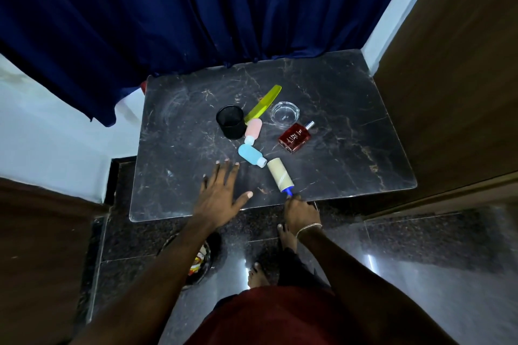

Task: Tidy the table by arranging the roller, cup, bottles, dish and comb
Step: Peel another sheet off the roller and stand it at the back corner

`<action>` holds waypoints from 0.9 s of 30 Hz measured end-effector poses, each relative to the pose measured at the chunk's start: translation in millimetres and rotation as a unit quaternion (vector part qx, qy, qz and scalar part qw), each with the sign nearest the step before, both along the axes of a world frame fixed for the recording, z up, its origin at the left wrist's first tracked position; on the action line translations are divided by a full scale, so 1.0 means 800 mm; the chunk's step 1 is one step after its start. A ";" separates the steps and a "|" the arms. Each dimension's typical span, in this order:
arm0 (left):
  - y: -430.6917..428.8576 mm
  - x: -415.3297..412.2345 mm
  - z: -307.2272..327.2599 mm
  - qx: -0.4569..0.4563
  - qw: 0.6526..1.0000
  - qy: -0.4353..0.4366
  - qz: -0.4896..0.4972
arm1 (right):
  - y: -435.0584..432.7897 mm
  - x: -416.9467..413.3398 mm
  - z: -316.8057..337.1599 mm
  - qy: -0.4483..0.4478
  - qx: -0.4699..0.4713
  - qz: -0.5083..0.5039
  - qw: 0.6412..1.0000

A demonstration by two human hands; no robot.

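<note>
On the marble table (336, 109) we count three bottles: one pink (254, 130), one blue (251, 154), one red perfume bottle (295, 137). There is one black cup (230, 121), one glass dish (285, 114), one yellow-green comb (263, 103). Our right hand (301, 211) grasps the blue handle of the beige lint roller (279, 175) at the near edge; our left hand (221, 193) lies spread flat.

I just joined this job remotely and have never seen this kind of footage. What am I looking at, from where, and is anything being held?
There is no machine: a person works bare-handed, and the single picture comes from a camera on their head, looking down. The left hand rests flat and open on the dark marble table. The right hand grips the blue handle of the lint roller at the near edge. Also on the table: a black cup, a green comb, a glass dish, a pink bottle and a blue bottle lying down, and a red perfume bottle.
</note>
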State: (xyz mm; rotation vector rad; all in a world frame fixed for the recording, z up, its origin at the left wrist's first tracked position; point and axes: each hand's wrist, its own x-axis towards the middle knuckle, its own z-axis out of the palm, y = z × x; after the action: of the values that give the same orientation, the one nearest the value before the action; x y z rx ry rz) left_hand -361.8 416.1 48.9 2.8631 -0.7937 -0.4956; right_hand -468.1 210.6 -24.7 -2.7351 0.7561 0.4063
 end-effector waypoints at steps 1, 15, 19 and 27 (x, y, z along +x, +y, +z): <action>-0.001 0.000 0.000 0.000 1.000 0.001 -0.001 | -0.004 0.000 0.002 -0.010 -0.002 -0.025 1.000; -0.044 0.022 -0.004 -0.022 1.000 0.007 0.003 | -0.182 -0.051 -0.002 -0.016 0.059 -0.305 0.950; -0.056 0.028 -0.006 -0.024 1.000 0.007 0.001 | -0.234 -0.088 0.006 -0.028 0.048 -0.356 0.933; -0.064 0.033 -0.010 -0.030 1.000 -0.002 -0.001 | -0.252 -0.104 0.014 -0.018 0.046 -0.364 0.930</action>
State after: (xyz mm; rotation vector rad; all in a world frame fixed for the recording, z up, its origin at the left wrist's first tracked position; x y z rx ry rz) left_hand -335.5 364.6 40.8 2.8098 -0.7991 -0.4598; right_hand -551.0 8.7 -13.4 -2.1509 1.5931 0.2093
